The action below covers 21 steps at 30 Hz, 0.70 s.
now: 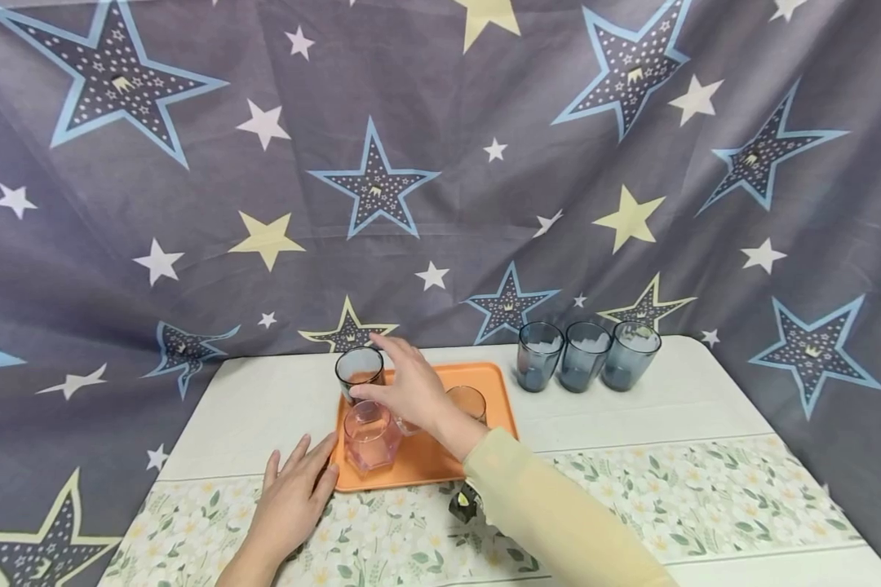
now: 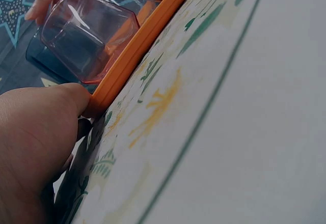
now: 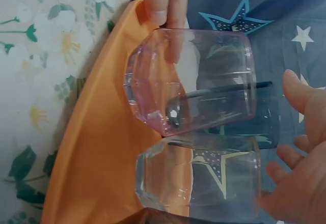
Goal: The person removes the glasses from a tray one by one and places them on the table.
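An orange tray (image 1: 429,469) holds several drinking glasses. At its back left corner stands a blue-grey glass (image 1: 360,368), and my right hand (image 1: 411,390) hovers beside its rim with thumb and fingers spread apart. In the right wrist view, a gap shows between that hand's fingers (image 3: 294,89) and the blue-grey glass (image 3: 267,117). A pink faceted glass (image 1: 370,440) stands at the tray's front left, next to a clear glass (image 3: 198,178) mostly hidden by my hand in the head view. My left hand (image 1: 289,497) lies at the tray's left edge, fingertips touching it.
Three blue-grey glasses stand in a row right of the tray; the nearest to it is one blue glass (image 1: 539,359). An amber-tinted glass (image 1: 467,401) is on the tray behind my right wrist. A star-patterned curtain (image 1: 440,204) hangs behind the table.
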Tool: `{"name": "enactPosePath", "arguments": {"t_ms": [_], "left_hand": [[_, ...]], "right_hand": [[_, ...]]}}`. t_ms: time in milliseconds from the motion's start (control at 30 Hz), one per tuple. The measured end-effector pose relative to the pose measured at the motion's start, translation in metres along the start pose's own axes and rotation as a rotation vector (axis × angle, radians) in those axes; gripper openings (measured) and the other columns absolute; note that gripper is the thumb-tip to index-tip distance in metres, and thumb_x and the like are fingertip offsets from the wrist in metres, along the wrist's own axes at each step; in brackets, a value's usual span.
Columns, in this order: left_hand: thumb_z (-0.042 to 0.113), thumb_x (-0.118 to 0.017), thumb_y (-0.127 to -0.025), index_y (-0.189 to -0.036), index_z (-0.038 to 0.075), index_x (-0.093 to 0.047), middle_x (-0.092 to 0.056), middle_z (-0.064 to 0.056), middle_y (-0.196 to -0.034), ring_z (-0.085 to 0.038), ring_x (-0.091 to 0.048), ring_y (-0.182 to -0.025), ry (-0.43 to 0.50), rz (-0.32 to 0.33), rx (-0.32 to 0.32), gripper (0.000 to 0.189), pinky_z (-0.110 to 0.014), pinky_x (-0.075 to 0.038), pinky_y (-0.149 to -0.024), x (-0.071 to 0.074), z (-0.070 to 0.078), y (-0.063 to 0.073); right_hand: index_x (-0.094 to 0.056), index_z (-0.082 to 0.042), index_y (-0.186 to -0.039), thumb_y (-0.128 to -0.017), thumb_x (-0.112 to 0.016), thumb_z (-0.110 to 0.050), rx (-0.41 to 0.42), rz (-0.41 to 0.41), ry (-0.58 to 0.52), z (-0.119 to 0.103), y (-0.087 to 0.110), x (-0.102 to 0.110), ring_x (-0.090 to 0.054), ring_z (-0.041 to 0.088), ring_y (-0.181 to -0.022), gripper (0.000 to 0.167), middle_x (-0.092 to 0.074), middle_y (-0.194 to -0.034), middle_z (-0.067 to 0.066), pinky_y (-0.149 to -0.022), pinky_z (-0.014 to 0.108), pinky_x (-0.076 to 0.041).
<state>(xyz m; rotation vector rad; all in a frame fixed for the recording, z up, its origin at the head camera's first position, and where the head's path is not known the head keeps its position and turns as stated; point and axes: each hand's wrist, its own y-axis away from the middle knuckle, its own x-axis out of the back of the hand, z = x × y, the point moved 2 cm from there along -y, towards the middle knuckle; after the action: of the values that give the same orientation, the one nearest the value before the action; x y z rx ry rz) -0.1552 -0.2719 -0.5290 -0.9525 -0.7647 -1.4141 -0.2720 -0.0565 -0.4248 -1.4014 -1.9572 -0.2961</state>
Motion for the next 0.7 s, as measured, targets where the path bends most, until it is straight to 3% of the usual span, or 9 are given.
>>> {"name": "enactPosePath", "arguments": {"t_ms": [233,700], "left_hand": [[0.034,-0.056,-0.118,-0.168,0.011,-0.049,-0.053,-0.012,-0.167,-0.046,-0.032,-0.162,-0.005,-0.01,0.007,0.055,-0.075,-0.001,-0.129,-0.001,0.0,-0.001],[0.034,-0.055,-0.119,-0.168,0.012,-0.05,-0.053,-0.011,-0.167,-0.046,-0.031,-0.163,0.003,-0.021,0.015,0.055,-0.075,0.0,-0.129,0.0,0.002,-0.001]], "right_hand": [[-0.042,-0.023,-0.172,-0.093,-0.09,-0.052,0.029,0.0,0.077,0.001,-0.001,-0.007,-0.045,0.027,-0.157,0.097,-0.046,-0.172,0.005,-0.126,0.046,-0.042],[-0.041,-0.014,-0.172,-0.094,-0.087,-0.056,-0.031,0.005,0.167,0.001,-0.007,-0.016,-0.046,0.03,-0.156,0.1,-0.047,-0.171,0.011,-0.126,0.047,-0.042]]}}
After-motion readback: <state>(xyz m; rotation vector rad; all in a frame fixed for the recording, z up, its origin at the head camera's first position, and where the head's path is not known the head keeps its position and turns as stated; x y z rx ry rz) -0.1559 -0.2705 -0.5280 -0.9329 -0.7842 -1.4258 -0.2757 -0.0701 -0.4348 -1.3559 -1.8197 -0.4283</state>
